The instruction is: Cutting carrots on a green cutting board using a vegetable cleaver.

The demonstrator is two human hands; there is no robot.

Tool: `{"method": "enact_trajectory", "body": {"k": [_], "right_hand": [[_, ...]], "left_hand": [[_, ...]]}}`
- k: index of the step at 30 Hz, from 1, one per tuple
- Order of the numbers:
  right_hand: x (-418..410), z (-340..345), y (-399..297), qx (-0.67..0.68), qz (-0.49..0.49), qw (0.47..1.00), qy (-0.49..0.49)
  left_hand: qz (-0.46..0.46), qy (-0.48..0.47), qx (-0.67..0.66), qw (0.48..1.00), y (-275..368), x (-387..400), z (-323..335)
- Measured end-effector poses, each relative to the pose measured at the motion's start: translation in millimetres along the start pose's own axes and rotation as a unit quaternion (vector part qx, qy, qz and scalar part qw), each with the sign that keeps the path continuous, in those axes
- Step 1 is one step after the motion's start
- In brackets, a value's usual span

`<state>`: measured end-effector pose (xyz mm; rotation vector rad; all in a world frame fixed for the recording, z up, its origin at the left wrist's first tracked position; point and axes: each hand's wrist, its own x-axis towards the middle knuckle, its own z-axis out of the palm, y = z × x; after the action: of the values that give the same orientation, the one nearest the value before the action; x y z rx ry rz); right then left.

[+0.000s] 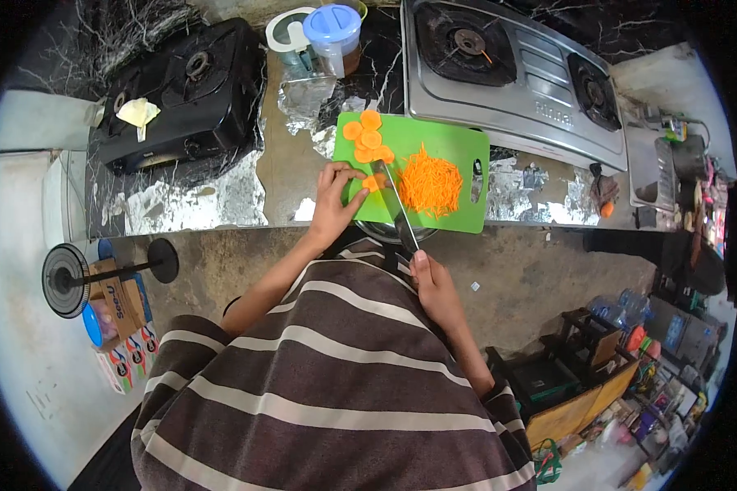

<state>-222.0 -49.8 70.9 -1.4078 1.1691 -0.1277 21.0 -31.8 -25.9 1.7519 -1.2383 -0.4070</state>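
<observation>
A green plastic cutting board (460, 138) lies at the counter's edge. On its upper left rest several round carrot slices (371, 139), and right of its middle sits a heap of carrot shreds (431, 184). My right hand (435, 287) is closed around the handle of a kitchen knife (400, 215), whose blade points up and left over the board. My left hand (336, 202) has its fingertips at a small stack of carrot slices (373, 182) beside the blade; whether it grips them firmly I cannot tell.
Behind the board stands a steel gas stove (540, 110); a black gas stove (178, 92) is at left. Plastic containers (331, 37) stand between them. A metal bowl (393, 232) shows partly under the board's near edge. A carrot piece (607, 210) lies far right on the counter (288, 208).
</observation>
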Motion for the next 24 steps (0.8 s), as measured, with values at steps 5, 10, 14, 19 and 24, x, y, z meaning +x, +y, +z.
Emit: {"method": "enact_trajectory", "body": {"k": [5,10,14,19,24], "right_hand": [[-2,-1,10,0.006,0.011,1.0,-0.004],[-6,0,6,0.01,0.036,0.999,-0.034],[-12,10,7,0.011,0.018,1.0,-0.011],[-16,17,9,0.019,0.012,1.0,-0.001],[-19,22,6,-0.014,0.013,1.0,0.016]], "left_hand": [[0.008,-0.009,0.009,1.0,-4,-2,1],[0.013,0.002,-0.001,1.0,-2,-3,2],[0.006,0.017,-0.009,1.0,-2,-5,5],[0.012,0.02,-0.002,1.0,-2,-4,4],[0.005,0.013,-0.002,1.0,-3,-6,4]]}}
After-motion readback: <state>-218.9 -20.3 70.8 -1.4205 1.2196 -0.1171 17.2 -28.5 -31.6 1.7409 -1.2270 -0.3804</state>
